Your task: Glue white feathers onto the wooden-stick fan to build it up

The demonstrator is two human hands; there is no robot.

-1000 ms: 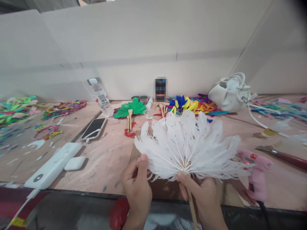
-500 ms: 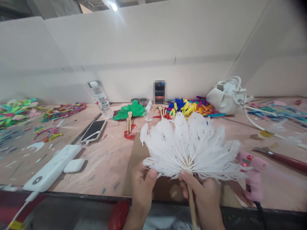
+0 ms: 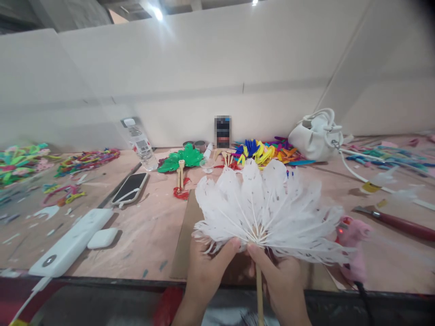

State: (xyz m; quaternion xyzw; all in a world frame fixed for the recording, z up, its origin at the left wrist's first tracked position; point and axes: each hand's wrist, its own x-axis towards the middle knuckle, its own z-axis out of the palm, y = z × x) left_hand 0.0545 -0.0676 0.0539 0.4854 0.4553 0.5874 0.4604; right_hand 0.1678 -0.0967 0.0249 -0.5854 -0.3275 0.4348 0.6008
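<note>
No words, brand or number legible to us. Clear plastic bottle (image 3: 140, 141): we note a label (image 3: 143, 147) with red marks and a dark squarish block, print too small. White power bank (image 3: 73, 242): dark round emblem (image 3: 49, 261), pale sign within, unclear to us. Upright device (image 3: 223, 132) by the back panel (image 3: 190, 115): screen pixelated, unreadable.

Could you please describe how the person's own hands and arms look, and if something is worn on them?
The left hand and the right hand are both bare, without gloves. No sleeve, watch or bracelet shows on the wrists or the visible forearms. No ring can be seen, but several fingers are hidden.
</note>
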